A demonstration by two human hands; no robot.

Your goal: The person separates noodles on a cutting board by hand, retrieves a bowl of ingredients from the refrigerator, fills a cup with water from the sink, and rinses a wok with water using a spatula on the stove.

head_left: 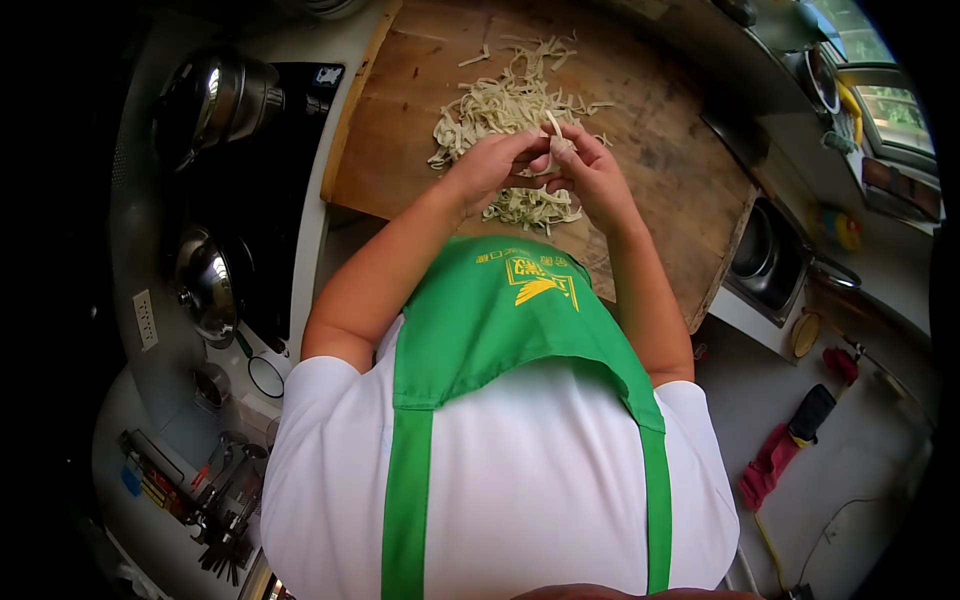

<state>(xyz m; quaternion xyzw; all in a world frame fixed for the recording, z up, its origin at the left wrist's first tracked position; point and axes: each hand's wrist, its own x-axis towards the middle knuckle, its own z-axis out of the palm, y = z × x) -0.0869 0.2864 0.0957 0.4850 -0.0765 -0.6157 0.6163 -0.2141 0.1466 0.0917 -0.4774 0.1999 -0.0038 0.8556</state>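
Note:
Pale, flat noodle strips lie in a loose pile (515,98) on a large wooden board (660,130). A smaller heap of noodles (535,207) sits nearer my body, below my hands. My right hand (592,178) is closed in a pinch, with a pale noodle strip (553,124) sticking up from its fingertips. My left hand (492,168) meets it fingertip to fingertip, its fingers bent inward. Whatever the left fingers hold is too small to make out. Both hands hover between the two heaps.
Left of the board, a dark stove (300,115) carries a steel pot (215,100) and a domed lid (207,285). A white enamel mug (268,374) and several utensils (235,490) stand lower left. At right is a sink (768,255), with a window (895,115) beyond.

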